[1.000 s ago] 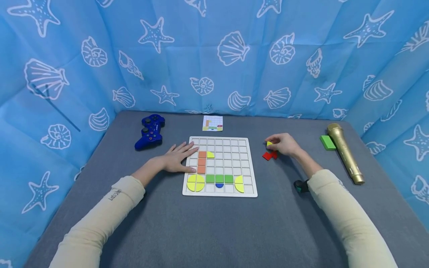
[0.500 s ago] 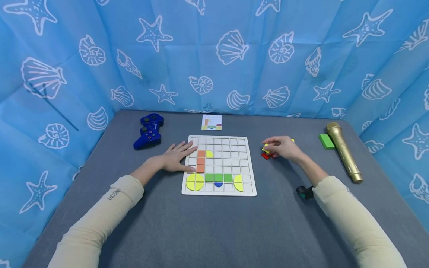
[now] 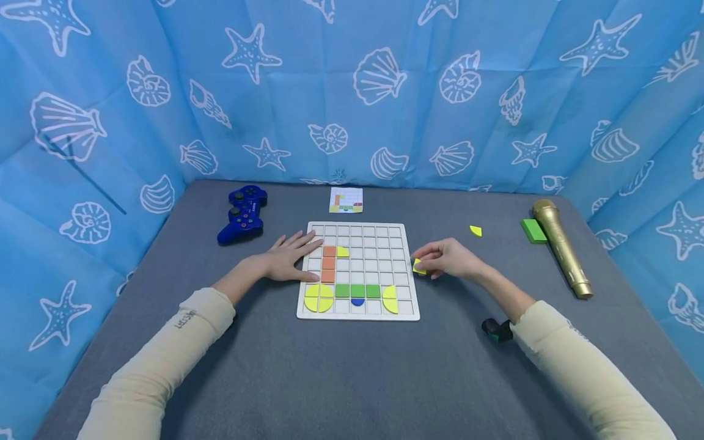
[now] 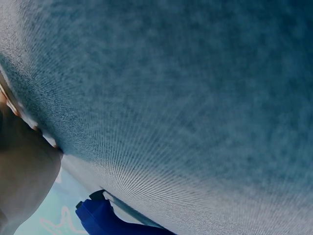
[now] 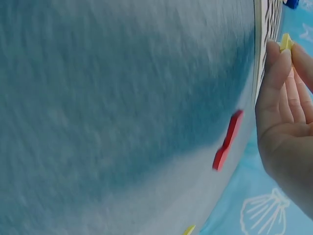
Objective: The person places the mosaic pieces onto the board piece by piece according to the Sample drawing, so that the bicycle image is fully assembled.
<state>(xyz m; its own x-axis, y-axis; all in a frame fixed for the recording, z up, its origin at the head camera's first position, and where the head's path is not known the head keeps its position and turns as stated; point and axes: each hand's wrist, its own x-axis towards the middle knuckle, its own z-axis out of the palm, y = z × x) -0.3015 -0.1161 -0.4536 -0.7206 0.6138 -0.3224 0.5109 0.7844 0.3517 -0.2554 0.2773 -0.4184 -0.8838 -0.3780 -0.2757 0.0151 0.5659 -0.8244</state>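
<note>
My left hand [image 3: 286,258] rests with fingers spread on the left edge of a white grid board [image 3: 370,232]. Orange squares [image 3: 328,263], green squares [image 3: 357,291], a blue half-round piece [image 3: 357,302] and yellow quarter-round pieces [image 3: 311,304] lie in its cells. My right hand [image 3: 453,259] pinches a small yellow piece [image 3: 419,266] between thumb and fingertips, just by the board's right edge. Behind that hand, in the right wrist view, red pieces [image 5: 228,139] lie on the table; the hand hides them in the head view.
A loose yellow quarter-round piece [image 3: 475,231] lies right of the board. Behind the board is a printed pattern card [image 3: 346,200]. A blue game controller [image 3: 244,215] stands far left; a green block [image 3: 533,231] and gold microphone [image 3: 563,247] lie far right.
My right hand has picked up the yellow piece from beside the red ones and carried it left toward the board's right edge. The left hand stays in place.
</note>
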